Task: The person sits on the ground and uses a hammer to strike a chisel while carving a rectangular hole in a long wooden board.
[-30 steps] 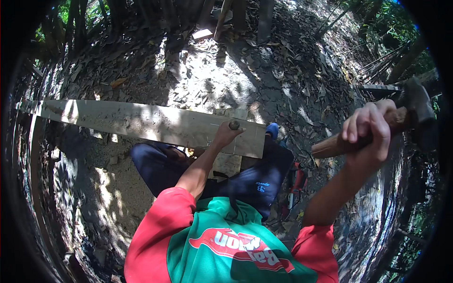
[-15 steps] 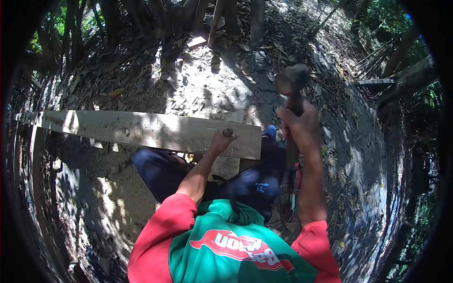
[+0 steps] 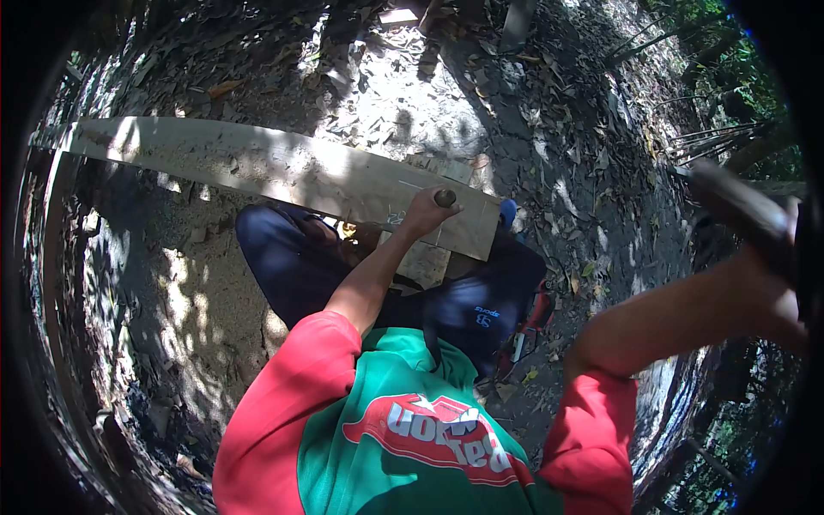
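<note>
My left hand [image 3: 426,211] grips a chisel-like tool with a round dark end [image 3: 445,197], standing on the long pale plank [image 3: 283,172] near its marked right end; its working tip is hidden. My right hand [image 3: 772,279] is raised at the right edge, partly cut off, gripping the hammer's wooden handle [image 3: 742,206], with the head out of clear sight. The plank lies crosswise in front of my crossed legs, its right part over a wooden block [image 3: 421,257].
A red-and-black tool [image 3: 536,318] lies on the leafy ground beside my right leg. A small light wood piece [image 3: 397,17] lies at the top. Tree trunks, poles and branches [image 3: 721,137] stand at the top and right. A narrow timber [image 3: 53,257] runs along the left.
My right hand swung the hammer inward toward the plank, then back out to the right edge. My left hand stays on the tool. The whole view has shifted, with the plank higher in it.
</note>
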Demonstrator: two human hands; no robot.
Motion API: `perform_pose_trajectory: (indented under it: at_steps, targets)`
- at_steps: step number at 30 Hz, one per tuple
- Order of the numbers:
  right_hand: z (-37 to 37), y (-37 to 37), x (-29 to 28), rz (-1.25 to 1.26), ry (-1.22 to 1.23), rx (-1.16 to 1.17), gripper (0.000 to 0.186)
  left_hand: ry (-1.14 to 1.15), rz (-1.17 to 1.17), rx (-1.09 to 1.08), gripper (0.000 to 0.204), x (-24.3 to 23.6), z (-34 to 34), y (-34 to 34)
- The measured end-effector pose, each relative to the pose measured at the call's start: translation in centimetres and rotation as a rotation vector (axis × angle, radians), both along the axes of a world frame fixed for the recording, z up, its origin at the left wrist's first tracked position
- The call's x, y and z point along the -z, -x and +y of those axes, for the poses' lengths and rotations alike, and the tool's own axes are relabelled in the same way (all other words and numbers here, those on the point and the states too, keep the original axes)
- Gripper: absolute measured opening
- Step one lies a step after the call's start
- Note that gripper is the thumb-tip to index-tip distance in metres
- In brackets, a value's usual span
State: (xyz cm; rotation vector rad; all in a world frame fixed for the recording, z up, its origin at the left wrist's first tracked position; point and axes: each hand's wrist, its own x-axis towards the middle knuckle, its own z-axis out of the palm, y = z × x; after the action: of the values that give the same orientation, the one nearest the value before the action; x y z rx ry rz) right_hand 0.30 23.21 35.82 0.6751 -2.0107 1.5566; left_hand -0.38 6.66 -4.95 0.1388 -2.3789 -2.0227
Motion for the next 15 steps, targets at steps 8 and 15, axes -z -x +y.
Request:
perform_pose_trajectory:
  at_steps: [8, 15]
  targets:
    - [-1.8, -4.2, 27.8, -1.023, -0.635, -0.119, 0.031, 0.094, -0.142, 0.081, 0.041, 1.0, -2.7, 0.0]
    - [10.5, -9.5, 31.1, -1.248, -0.391, 0.262, 0.021, -0.069, 0.05, 0.08, 0.087, -2.6, -6.7, -1.6]
